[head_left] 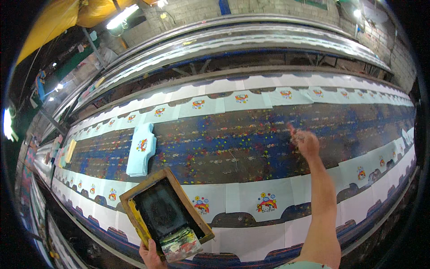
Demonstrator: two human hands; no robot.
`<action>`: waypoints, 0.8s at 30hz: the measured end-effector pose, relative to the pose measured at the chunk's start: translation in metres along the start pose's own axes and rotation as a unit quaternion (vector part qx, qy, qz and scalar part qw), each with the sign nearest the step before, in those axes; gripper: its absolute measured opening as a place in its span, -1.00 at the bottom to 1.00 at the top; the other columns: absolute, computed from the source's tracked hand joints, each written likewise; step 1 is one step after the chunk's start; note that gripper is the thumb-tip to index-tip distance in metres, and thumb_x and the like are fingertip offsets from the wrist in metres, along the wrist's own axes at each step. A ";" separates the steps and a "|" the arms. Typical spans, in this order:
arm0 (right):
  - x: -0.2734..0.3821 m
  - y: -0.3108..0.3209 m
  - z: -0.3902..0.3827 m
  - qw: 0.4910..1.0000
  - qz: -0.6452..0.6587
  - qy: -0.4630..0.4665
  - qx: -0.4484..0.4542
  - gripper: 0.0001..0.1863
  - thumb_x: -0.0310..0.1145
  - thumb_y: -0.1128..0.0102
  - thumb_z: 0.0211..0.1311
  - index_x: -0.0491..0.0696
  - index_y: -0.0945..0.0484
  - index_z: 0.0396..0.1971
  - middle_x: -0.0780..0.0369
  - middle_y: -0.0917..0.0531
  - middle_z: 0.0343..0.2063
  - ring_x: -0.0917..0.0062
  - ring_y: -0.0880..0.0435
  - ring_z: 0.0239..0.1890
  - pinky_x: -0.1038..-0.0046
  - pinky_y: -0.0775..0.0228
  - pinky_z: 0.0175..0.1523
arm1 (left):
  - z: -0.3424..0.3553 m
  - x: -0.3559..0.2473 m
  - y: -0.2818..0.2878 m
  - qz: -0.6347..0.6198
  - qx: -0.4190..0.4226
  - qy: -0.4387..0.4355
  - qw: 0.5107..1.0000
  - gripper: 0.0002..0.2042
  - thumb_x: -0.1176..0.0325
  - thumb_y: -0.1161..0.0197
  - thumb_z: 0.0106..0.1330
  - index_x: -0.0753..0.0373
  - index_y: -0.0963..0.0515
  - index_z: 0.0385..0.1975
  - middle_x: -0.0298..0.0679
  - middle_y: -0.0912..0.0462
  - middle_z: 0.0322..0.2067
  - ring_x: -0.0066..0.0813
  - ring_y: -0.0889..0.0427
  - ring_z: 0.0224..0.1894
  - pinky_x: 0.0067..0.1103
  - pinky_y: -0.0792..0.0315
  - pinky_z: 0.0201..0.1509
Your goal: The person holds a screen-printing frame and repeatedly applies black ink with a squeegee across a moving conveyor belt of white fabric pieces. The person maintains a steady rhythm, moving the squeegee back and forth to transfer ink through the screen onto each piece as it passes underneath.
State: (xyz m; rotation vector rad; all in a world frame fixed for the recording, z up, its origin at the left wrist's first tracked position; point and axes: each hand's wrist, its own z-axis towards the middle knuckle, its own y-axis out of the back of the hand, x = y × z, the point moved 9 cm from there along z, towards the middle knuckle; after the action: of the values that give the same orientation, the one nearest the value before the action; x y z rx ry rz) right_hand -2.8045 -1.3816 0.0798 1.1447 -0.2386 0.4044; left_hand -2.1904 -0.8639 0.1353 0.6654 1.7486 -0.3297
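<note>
My left hand [152,254] grips the lower left corner of a wooden screen-printing frame [142,184], tilted above the near row of cloth pieces. Its mesh is dark, with yellow along the left side. A flat, paint-smeared squeegee [181,245] rests at its lower end, next to my thumb. My right arm stretches forward across the table, and my right hand [306,142] hovers over the dark, paint-speckled tabletop [215,157]. Its fingers point away, reddish and slightly blurred, with nothing visible in them. Left of centre lies a stack of pale blue cut cloth pieces [142,150] with a colourful print on top.
Printed white cloth pieces [268,204] line the near side of the long table, and another printed row [242,102] runs along the far side. A yellow cloth stack [70,151] sits at the left end. Beyond stands another long table [251,38].
</note>
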 end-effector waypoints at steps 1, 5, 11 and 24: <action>0.019 0.008 -0.009 0.993 0.114 -0.007 -0.020 -0.68 -0.37 -0.53 0.42 -0.13 -0.78 0.10 0.06 -0.88 -0.02 0.25 -0.89 -0.06 0.18 -0.73 0.12 | -0.001 0.000 0.011 0.008 -0.005 -0.002 1.000 -0.69 0.17 -0.36 0.70 0.27 -0.62 0.19 -0.49 -0.47 -0.42 -0.63 -0.37 -0.52 -0.50 -0.26 -0.44; 0.106 0.011 -0.058 0.918 0.386 -0.086 -0.024 -0.69 -0.45 -0.51 0.45 -0.20 -0.80 0.11 0.14 -0.91 -0.07 0.49 -0.89 -0.06 0.37 -0.72 0.05 | 0.016 -0.016 0.062 0.022 0.044 -0.092 0.994 -0.70 0.15 -0.37 0.68 0.27 -0.67 0.10 -0.42 -0.49 -0.47 -0.54 -0.38 -0.54 -0.44 -0.29 -0.41; 0.285 -0.022 -0.204 0.753 0.616 -0.175 0.152 -0.77 -0.45 -0.38 0.57 -0.19 -0.79 0.09 0.26 -0.85 -0.18 0.60 -0.81 -0.22 0.46 -0.71 -0.09 | 0.059 -0.061 0.163 0.099 0.154 -0.153 0.971 -0.56 -0.01 -0.41 0.63 0.33 -0.68 0.06 -0.53 -0.48 -0.36 -0.71 -0.37 -0.32 -0.55 -0.23 -0.25; 0.632 -0.060 -0.486 0.108 0.841 -0.263 0.460 -0.54 0.00 -0.23 0.72 -0.08 -0.70 0.23 0.10 -0.80 0.07 0.26 -0.81 0.12 0.04 -0.67 0.39 | 0.050 -0.049 0.257 0.154 0.399 -0.145 0.892 -0.45 0.17 -0.11 0.79 0.49 -0.47 0.54 -0.20 -0.68 0.35 -0.41 -0.54 0.39 -0.44 -0.36 0.56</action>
State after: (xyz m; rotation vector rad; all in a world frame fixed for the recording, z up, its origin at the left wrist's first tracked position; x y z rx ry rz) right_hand -2.2182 -0.8383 0.0798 1.5980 -2.4234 2.5312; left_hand -1.9918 -0.6988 0.1983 1.3842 1.1505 -0.8963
